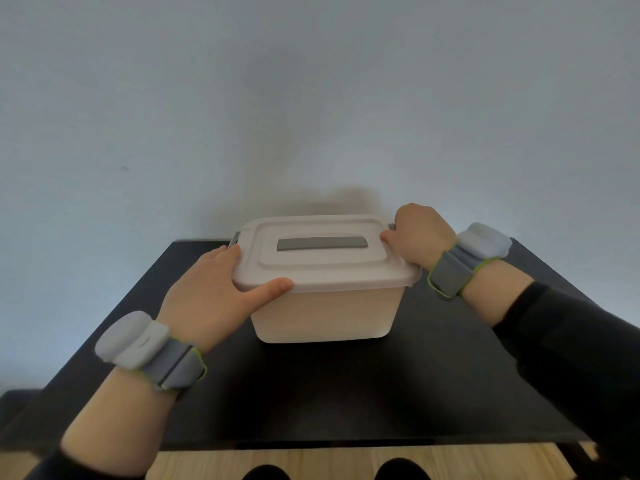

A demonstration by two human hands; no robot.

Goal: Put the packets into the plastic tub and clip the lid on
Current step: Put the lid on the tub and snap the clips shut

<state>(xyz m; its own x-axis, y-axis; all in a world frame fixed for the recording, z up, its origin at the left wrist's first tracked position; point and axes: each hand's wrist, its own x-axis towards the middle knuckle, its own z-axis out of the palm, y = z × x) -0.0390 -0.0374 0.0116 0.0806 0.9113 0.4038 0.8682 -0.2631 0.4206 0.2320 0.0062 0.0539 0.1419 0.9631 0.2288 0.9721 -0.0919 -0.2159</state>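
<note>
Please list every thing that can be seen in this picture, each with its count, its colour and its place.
tub: 1, cream white, on the middle of the table near the wall
lid: 1, pale pinkish white, sitting on the tub
handle: 1, grey, flat in the middle of the lid
clips: 2, grey, at the left and right ends of the lid; the right one is mostly hidden
table: 1, black, against the wall
wall: 1, pale grey, behind the table
floor: pale wood, below the table edge
packets: none in view
wrist devices: 2, pale grey with grey straps, one on each wrist
left hand: at the lid's left end
right hand: at the lid's right end
</note>
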